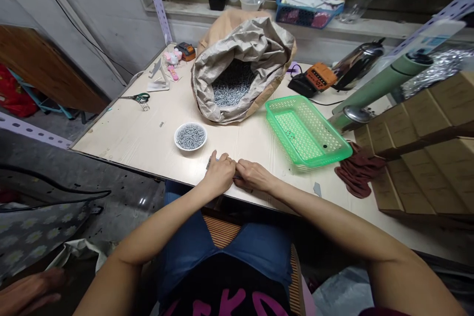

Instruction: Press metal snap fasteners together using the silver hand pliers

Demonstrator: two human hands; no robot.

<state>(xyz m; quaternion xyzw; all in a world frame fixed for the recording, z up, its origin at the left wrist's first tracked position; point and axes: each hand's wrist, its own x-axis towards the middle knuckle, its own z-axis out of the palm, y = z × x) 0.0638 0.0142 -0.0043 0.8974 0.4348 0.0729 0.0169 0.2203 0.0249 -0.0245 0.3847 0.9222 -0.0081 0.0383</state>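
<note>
My left hand (221, 174) is at the front edge of the table, fingers bent over a small grey piece (208, 162) that pokes out by the thumb. Closed and pressed against it, my right hand (255, 175) meets the left at the fingertips. What lies between the fingers is mostly hidden, and I cannot make out its kind. Just beyond my left hand stands a white bowl (190, 137) heaped with small silvery metal parts. Behind it, a large brown paper sack (242, 69) gapes open, with many similar metal parts inside.
A green plastic basket (309, 131) sits to the right, near a dark red cloth (359, 170) and stacked cardboard boxes (425, 153). Scissors (138, 98) lie at the left. An orange-black battery charger (314, 79) stands behind. Another person's hand (31, 291) shows at lower left.
</note>
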